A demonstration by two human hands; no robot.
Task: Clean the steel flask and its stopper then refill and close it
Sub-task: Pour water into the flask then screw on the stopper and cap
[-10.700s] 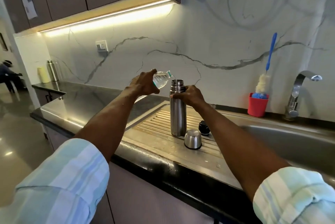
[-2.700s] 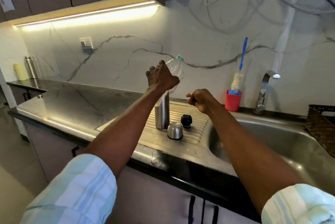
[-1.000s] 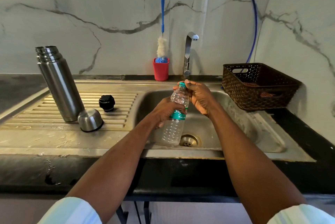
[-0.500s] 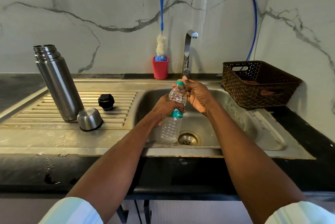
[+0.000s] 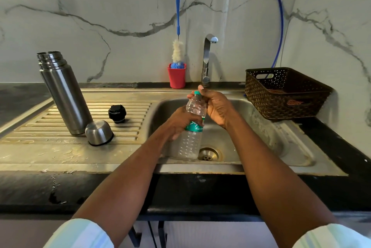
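The steel flask (image 5: pixel 63 91) stands open on the ribbed drainboard (image 5: pixel 50 125) at left. Its black stopper (image 5: pixel 117 113) and steel cap (image 5: pixel 98 132), mouth down, lie beside it. Over the sink basin, my left hand (image 5: pixel 180 122) grips the middle of a clear plastic water bottle (image 5: pixel 191 137) with a green label. My right hand (image 5: pixel 215 107) pinches the bottle's green cap (image 5: pixel 197 93) at the top. The bottle looks empty.
A red cup (image 5: pixel 176 76) holding a blue-handled bottle brush (image 5: pixel 177 27) stands at the wall beside the tap (image 5: pixel 207 57). A brown woven basket (image 5: pixel 285 93) sits on the counter right of the sink basin (image 5: pixel 261 127). A blue hose (image 5: pixel 280 17) runs down the wall.
I carried the plastic bottle away from the flask to above the sink. My right hand came onto its cap and stays there; over the last second the hands barely shifted.
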